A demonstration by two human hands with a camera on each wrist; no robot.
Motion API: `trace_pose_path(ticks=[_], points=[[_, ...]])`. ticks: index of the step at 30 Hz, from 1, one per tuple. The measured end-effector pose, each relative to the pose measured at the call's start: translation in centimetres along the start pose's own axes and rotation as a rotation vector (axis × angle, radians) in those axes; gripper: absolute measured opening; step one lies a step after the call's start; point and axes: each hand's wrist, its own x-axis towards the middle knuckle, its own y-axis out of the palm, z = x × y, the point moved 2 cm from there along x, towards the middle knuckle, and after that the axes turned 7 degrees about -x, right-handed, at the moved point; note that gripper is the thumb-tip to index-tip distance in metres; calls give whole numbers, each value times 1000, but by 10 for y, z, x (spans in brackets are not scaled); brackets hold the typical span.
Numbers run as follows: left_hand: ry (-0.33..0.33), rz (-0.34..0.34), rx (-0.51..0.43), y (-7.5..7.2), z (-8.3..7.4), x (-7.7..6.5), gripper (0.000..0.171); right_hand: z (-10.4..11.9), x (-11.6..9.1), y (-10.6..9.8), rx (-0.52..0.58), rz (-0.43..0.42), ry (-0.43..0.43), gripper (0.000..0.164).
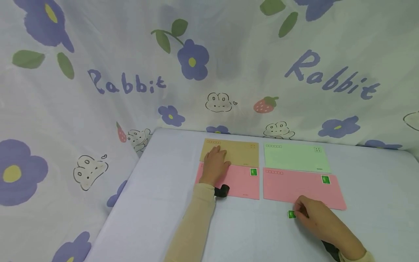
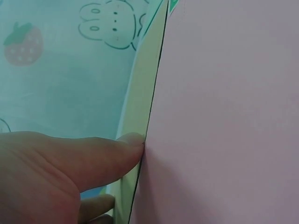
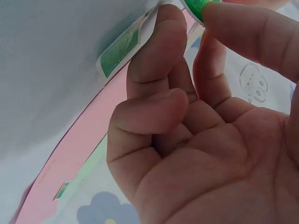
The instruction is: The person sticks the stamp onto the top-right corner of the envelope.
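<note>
My left hand (image 1: pixel 215 165) lies over the brown envelope (image 1: pixel 240 153) and the left pink envelope (image 1: pixel 242 187), fingers extended. Its thumb touches the line where the two meet, as the left wrist view shows. On the right, my hand (image 1: pixel 315 216) is just in front of the right pink envelope (image 1: pixel 294 185). It pinches a small green stamp (image 3: pixel 196 8) with a scalloped edge, partly hidden by the fingers. Another green stamp (image 3: pixel 119 53) with a white border lies by its fingertips; the head view shows a green stamp (image 1: pixel 291 214) there.
Behind the right pink envelope lies a light green envelope (image 1: pixel 294 158). Each pink envelope has a green stamp at its upper right corner, one on the left (image 1: pixel 253 172), one on the right (image 1: pixel 325 179). All lie on a white table (image 1: pixel 147 203) before a patterned curtain (image 1: pixel 229 54).
</note>
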Motion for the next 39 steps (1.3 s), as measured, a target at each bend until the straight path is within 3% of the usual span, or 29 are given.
trace_pose_path(ticks=[8,18,27,39], points=[[12,-15,28,1,0,1,48,2,1,0,-9,-21,46,13],[2,-6,18,1,2,2,48,3,3,-1,16,-31,41,12],[-1,6,18,0,0,1,49,4,3,-2,23,-17,111,8],[11,-4,32,-1,0,0,48,5,5,-3,13,-88,117,9]])
